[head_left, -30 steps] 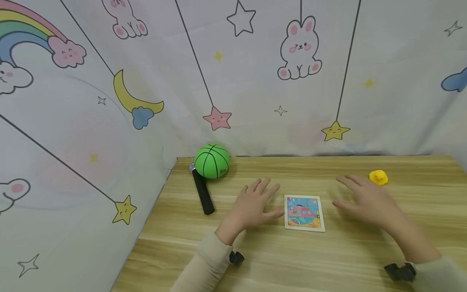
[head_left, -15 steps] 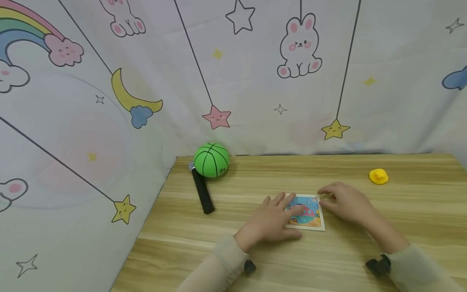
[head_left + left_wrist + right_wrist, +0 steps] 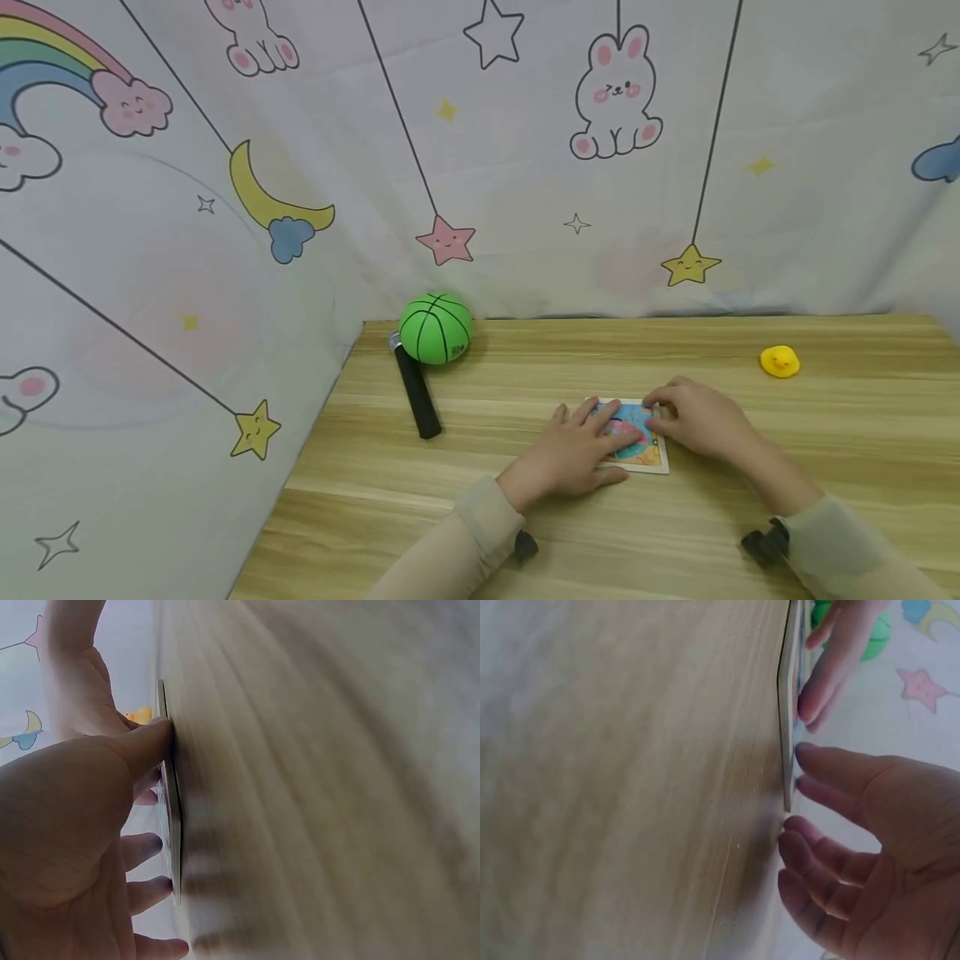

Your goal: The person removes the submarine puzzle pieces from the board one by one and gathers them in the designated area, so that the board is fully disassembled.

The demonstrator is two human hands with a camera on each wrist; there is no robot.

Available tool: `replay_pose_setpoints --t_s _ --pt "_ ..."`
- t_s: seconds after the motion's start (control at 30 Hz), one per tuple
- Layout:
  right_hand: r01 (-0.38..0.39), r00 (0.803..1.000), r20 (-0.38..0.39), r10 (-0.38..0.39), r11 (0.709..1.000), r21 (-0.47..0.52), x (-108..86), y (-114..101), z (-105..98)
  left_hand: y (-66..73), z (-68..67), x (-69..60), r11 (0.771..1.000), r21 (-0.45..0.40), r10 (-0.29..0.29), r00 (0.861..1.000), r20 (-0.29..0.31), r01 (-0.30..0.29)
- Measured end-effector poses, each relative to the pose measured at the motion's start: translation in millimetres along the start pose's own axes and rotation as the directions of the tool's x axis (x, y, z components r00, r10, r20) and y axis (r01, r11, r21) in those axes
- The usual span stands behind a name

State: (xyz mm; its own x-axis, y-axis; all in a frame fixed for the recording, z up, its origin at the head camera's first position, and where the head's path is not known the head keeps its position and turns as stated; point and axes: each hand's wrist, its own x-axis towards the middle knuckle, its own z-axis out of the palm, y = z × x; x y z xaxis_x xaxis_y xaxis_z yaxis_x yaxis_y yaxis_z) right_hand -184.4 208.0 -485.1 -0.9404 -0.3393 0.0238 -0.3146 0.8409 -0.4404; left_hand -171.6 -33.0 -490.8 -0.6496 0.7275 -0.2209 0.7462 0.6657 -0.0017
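Note:
A thin square picture board [image 3: 643, 456] with a pale border and a colourful sea-like print lies flat on the wooden table. My left hand [image 3: 573, 457] rests over its left part with fingers spread, the thumb near its front edge, as the left wrist view shows of the board [image 3: 174, 817]. At the far right corner is my right hand [image 3: 705, 419], its thumb and index fingertip at the printed face. In the right wrist view the other fingers of my right hand [image 3: 870, 847] bend loosely past the board's [image 3: 784, 712] edge. Part of the print is hidden beneath my left hand.
A green ball [image 3: 436, 328] and a black-handled microphone [image 3: 417, 392] are at the back left of the table [image 3: 525, 367]. A yellow rubber duck [image 3: 780, 362] sits at the back right. A printed fabric backdrop [image 3: 525, 183] rises behind the table.
Both hands have come inward from either side. The left hand has moved right onto the board, and the right hand has moved left to its far right corner. The board stays put.

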Motion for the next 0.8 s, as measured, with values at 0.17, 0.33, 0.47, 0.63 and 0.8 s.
replay_pose_setpoints --t_s 0.17,0.33,0.47,0.63,0.8 --pt "-0.004 1.000 0.010 0.004 1.000 0.002 0.2 -3.2 -0.6 0.5 -0.6 0.1 1.000 0.004 -0.009 1.000 0.012 0.009" --pt "-0.007 1.000 0.010 0.007 1.000 0.000 -0.6 -4.7 -0.9 0.9 -1.2 0.5 1.000 0.009 -0.012 1.000 0.010 0.012" --pt "-0.006 1.000 0.008 0.006 1.000 -0.006 -1.4 -5.5 -0.8 1.2 -0.7 1.3 1.000 0.014 -0.012 1.000 0.007 0.011" --pt "-0.007 1.000 0.010 0.007 1.000 -0.009 -1.2 -5.7 0.1 1.5 0.1 2.0 1.000 0.015 -0.017 1.000 0.018 0.017" --pt "-0.023 0.999 0.037 0.022 1.000 0.022 1.6 -5.2 0.5 1.3 -0.4 1.9 1.000 0.011 -0.018 1.000 0.018 0.018"
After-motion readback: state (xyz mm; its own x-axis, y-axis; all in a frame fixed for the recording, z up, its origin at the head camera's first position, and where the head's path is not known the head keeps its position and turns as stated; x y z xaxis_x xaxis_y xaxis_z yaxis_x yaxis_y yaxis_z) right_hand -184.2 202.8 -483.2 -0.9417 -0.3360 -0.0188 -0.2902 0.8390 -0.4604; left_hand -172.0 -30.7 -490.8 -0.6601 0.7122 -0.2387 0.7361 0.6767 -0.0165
